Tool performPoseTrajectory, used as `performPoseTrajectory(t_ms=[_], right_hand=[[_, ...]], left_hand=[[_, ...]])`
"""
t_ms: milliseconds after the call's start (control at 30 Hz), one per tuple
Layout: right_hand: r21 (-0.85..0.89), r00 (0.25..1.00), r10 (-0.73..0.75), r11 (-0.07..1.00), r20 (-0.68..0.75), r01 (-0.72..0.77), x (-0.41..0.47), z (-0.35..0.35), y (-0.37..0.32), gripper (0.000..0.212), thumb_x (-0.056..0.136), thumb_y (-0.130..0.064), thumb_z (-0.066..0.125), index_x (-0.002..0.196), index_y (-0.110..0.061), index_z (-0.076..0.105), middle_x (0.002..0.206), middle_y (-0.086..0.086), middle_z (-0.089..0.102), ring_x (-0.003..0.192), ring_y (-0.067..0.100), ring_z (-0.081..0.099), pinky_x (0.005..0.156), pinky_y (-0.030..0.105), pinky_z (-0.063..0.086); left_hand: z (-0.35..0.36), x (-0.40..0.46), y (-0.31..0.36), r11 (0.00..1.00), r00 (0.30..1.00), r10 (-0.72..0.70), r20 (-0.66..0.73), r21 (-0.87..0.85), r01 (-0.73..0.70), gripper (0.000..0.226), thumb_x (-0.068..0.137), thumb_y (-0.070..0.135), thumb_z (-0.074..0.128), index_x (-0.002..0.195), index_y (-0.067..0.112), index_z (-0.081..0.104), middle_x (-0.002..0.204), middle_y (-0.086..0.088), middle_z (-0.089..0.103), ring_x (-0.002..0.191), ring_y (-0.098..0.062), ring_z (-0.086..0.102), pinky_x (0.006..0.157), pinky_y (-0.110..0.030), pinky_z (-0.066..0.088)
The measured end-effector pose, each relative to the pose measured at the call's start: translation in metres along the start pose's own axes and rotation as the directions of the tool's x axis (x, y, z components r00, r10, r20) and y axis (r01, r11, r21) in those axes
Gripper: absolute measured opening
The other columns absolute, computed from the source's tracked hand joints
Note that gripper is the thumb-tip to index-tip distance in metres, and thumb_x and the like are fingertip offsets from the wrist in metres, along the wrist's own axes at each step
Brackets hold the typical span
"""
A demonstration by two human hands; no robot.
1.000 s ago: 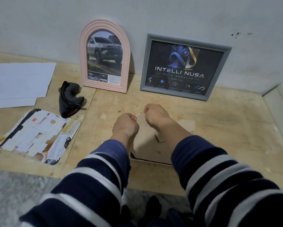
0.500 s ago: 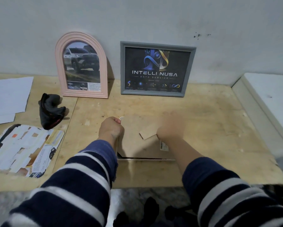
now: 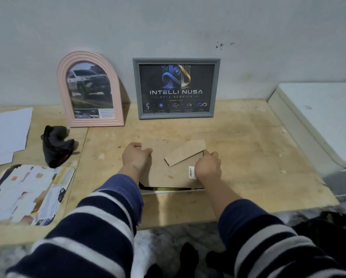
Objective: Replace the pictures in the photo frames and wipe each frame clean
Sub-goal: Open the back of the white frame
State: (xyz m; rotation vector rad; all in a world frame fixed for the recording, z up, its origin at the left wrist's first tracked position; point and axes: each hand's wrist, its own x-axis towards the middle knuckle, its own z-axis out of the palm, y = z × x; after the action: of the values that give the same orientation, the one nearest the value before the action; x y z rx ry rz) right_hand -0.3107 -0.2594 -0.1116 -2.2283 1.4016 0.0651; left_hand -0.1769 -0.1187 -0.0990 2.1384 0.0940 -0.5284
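At the centre of the picture a photo frame (image 3: 168,177) lies face down on the wooden table (image 3: 248,147), its brown backing board up and its stand flap (image 3: 185,152) raised. The left hand (image 3: 136,157) curls its fingers over the board's upper left corner; the right hand (image 3: 208,166) seems to pinch the right edge beside the barcode sticker (image 3: 191,172), fingers bunched together.

At centre frame, a person's left hand (image 3: 136,156) and right hand (image 3: 208,165) grip opposite edges of a face-down frame's cardboard backing (image 3: 168,169) on a plywood table (image 3: 248,157). A pink arched frame (image 3: 90,89) and grey frame (image 3: 177,88) lean against the wall above; a black cloth (image 3: 55,146) lies at left.
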Motion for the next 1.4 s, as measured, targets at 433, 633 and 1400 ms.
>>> performPoseTrajectory(t_ms=[433,633,1400], right_hand=[[0.091,1.0,0.01,0.996,-0.016,-0.009,0.005,0.007,0.004,0.047,0.097,-0.012,0.039,0.143,-0.019,0.039,0.131,0.01,0.038,0.121,0.029,0.039,0.098,0.04,0.042],[0.357,0.992,0.108,0.931,-0.071,-0.076,0.004,0.01,-0.009,0.046,0.086,-0.016,0.05,0.128,-0.034,0.057,0.126,-0.002,0.037,0.119,0.023,0.032,0.105,0.034,0.027],[0.666,0.98,0.198,0.729,0.021,-0.161,0.014,-0.025,-0.027,0.064,0.083,-0.034,0.063,0.137,-0.031,0.03,0.14,0.005,0.044,0.126,0.031,0.039,0.106,0.049,0.035]], left_hand=[[0.003,-0.002,-0.01,1.0,0.999,-0.007,-0.05,0.009,0.008,0.025,0.092,0.027,0.057,0.11,0.012,0.068,0.113,-0.005,0.064,0.104,-0.027,0.056,0.095,-0.033,0.045],[0.015,-0.012,0.013,0.999,1.0,-0.026,-0.007,0.031,0.026,0.016,0.089,0.016,0.054,0.101,0.015,0.063,0.101,0.0,0.059,0.095,-0.022,0.054,0.085,-0.025,0.041],[0.003,0.0,0.034,0.996,0.999,0.033,-0.032,0.079,-0.031,0.037,0.1,0.014,0.038,0.131,-0.001,0.051,0.132,-0.021,0.055,0.122,-0.037,0.052,0.097,-0.038,0.043]])
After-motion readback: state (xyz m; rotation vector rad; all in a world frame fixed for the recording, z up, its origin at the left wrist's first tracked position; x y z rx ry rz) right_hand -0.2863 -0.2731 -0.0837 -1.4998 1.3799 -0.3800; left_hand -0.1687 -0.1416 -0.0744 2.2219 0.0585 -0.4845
